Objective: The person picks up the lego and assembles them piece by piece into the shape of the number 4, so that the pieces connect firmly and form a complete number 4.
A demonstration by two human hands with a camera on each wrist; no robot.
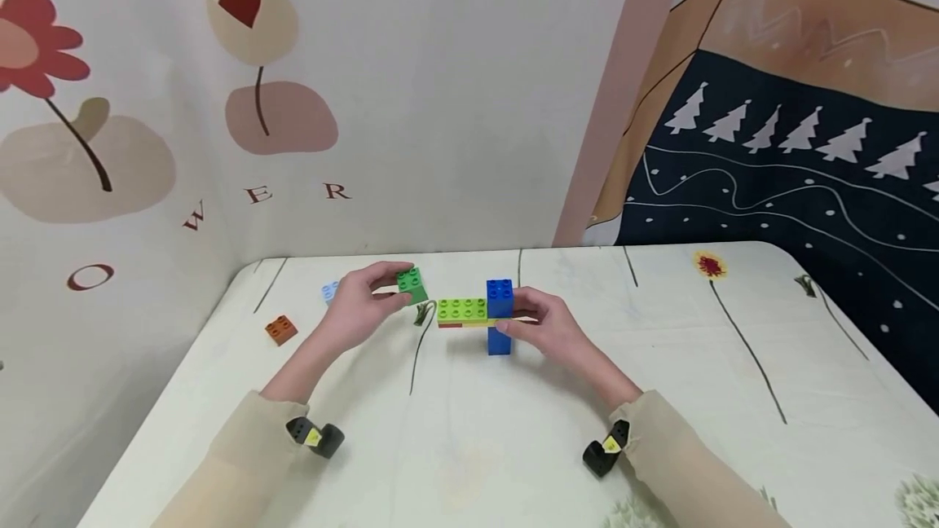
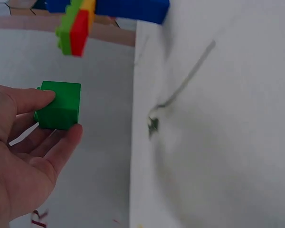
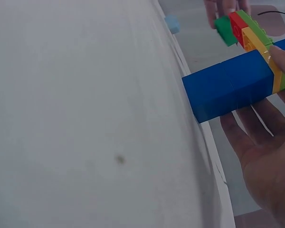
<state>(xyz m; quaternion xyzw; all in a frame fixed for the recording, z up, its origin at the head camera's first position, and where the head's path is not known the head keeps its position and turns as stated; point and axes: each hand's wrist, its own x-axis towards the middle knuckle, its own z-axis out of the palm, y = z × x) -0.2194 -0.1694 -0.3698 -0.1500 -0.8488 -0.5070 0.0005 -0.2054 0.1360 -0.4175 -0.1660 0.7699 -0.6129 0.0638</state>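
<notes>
My left hand [image 1: 359, 305] pinches a green toy brick [image 1: 412, 286] between thumb and fingers; its studs face up in the head view. To its right, my right hand [image 1: 546, 323] grips a built piece of joined bricks. That piece has a lime green brick [image 1: 462, 310] lying flat along its top left side, with a red brick [image 3: 238, 23] and a yellow brick [image 3: 254, 40] under it. A blue brick [image 1: 500, 298] stands on top at the right end, and more blue bricks [image 3: 230, 85] hang below. A gap separates the green brick from the built piece.
An orange-brown brick [image 1: 281, 330] lies on the table at the left. A light blue brick [image 1: 330, 292] is partly hidden behind my left hand. The table's pale cloth [image 1: 455, 446] bears printed flowers and stems. Patterned curtain cloth [image 1: 455, 104] hangs behind the table's far edge.
</notes>
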